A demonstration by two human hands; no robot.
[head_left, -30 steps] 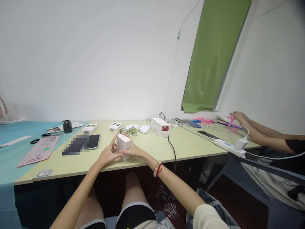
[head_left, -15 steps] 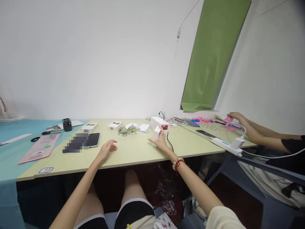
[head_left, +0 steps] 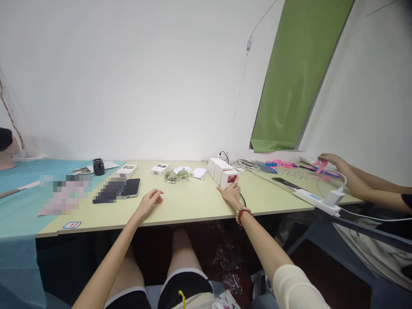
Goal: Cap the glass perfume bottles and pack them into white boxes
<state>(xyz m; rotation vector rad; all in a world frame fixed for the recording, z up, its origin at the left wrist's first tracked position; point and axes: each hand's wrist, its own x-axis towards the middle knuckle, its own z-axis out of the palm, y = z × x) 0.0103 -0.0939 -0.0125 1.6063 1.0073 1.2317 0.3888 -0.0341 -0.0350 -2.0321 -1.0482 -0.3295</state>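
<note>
My left hand [head_left: 149,202] rests on the pale green table [head_left: 186,204] with its fingers loosely curled and apart, holding nothing. My right hand [head_left: 231,193] lies flat on the table with fingers stretched toward a white box with a red picture [head_left: 229,177], its fingertips touching the front of the box. That box stands at the near end of a row of white boxes [head_left: 216,168]. Two round clear items with green inside [head_left: 177,176] lie between my hands, farther back.
A dark phone [head_left: 132,187] lies left of my left hand; small flat boxes [head_left: 160,169] and a black jar [head_left: 98,167] sit behind. A black cable [head_left: 243,199] drops over the edge. At right, another person's hands [head_left: 331,161] handle pink items by a power strip [head_left: 317,200].
My right hand carried the white box from in front of me to the right and set it at the end of the box row. My left hand let go and stayed on the table.
</note>
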